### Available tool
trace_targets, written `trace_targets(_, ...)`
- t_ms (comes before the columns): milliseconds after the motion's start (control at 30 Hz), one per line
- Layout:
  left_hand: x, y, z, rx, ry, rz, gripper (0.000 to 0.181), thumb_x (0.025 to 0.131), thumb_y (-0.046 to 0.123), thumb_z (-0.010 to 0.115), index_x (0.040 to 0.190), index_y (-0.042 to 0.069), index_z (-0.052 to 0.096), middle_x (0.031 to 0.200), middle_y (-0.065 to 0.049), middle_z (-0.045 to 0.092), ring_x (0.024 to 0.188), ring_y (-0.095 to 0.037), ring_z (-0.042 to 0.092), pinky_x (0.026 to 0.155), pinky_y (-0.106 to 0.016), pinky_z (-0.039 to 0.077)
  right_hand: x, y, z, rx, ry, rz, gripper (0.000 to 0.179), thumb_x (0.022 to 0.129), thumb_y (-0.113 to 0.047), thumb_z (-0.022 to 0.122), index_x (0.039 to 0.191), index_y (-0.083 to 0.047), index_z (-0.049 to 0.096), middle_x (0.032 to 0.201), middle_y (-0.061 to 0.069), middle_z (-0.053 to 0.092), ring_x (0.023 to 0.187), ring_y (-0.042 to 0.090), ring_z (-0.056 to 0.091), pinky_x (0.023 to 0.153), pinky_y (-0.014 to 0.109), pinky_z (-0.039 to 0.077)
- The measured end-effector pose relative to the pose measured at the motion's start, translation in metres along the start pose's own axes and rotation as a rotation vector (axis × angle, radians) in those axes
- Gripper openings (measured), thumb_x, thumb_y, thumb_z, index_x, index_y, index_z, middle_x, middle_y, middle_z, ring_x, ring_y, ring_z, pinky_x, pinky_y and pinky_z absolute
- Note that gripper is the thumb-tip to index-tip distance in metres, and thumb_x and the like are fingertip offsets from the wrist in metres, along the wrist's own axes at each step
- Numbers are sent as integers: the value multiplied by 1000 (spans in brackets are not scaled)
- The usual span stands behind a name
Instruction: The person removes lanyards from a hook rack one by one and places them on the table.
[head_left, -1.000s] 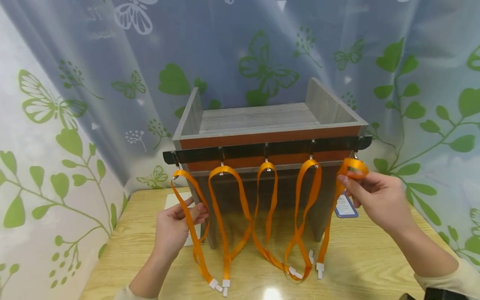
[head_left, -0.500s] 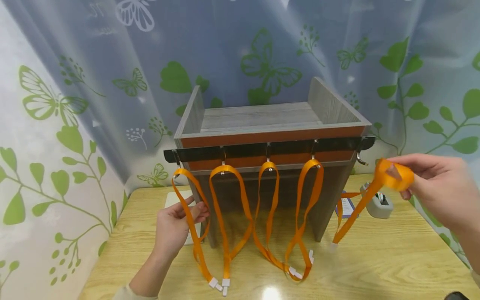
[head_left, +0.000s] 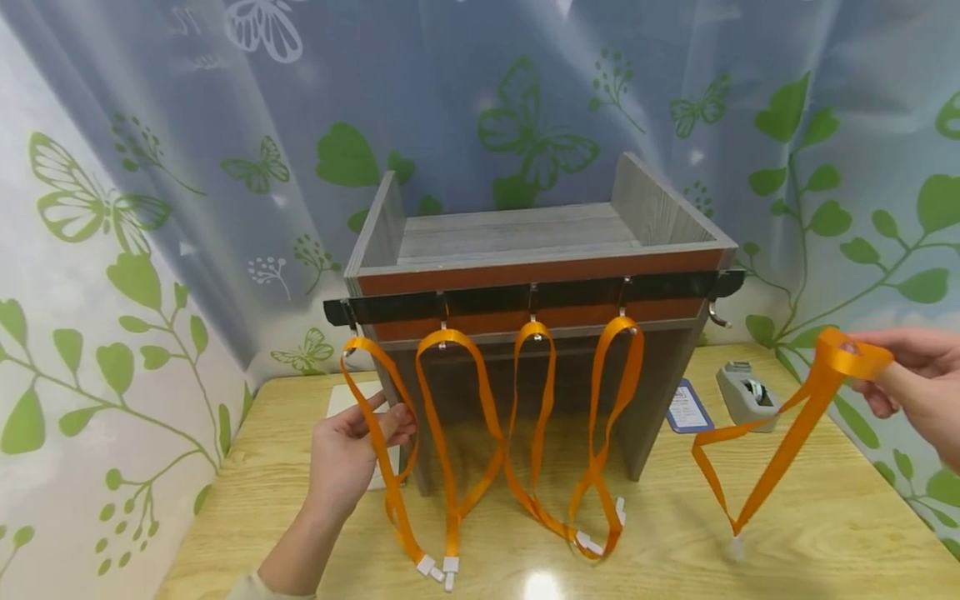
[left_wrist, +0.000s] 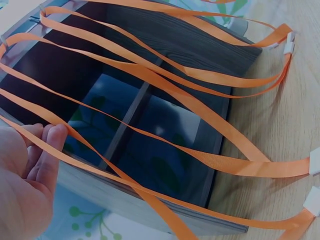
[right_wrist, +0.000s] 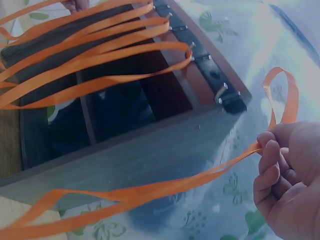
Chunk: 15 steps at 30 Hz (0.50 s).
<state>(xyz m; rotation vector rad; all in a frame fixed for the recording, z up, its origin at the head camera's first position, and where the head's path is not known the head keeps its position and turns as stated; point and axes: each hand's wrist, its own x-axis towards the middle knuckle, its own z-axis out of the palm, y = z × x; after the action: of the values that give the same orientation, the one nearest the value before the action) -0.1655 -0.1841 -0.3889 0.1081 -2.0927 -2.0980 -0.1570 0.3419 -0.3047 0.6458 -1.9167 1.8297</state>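
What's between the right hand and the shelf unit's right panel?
Head view shows the held orange lanyard, then a tape dispenser and a blue-edged card on the table.

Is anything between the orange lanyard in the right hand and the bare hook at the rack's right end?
Nothing visible: the gap between the lanyard and the hook looks open; the tape dispenser sits lower, on the table.

At centre, the shelf (head_left: 517,235) stands on the table (head_left: 675,542), the curtain (head_left: 450,92) behind. Four lanyards (head_left: 487,400) hang from the rail (head_left: 581,291) across its front. Left hand (head_left: 347,454): lower left, at the leftmost lanyard. Right of the shelf, in order: badge (head_left: 687,408), dispenser (head_left: 741,396), right hand (head_left: 918,379) with the fifth lanyard (head_left: 782,456).
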Motion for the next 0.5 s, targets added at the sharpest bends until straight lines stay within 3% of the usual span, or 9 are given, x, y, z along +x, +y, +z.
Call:
trace_targets(233,0,2,1,19,-3,-2,37,93,0,67,129,-6,61,98,-14,77,80,-18,77,76,-36,65,-18,20,-18,-26,25,32,35,100,5,50,101,-16,78,67,-10,70,46,12,37,43,31,13)
trace_targets(500,-1,3,1,16,-4,7,37,94,-1,66,129,-6,61,94,-9,78,79,-18,77,75,-35,66,-31,37,-37,-172,-10,180,39,102,1,50,99,-28,77,66,-10,66,48,13,37,42,32,18)
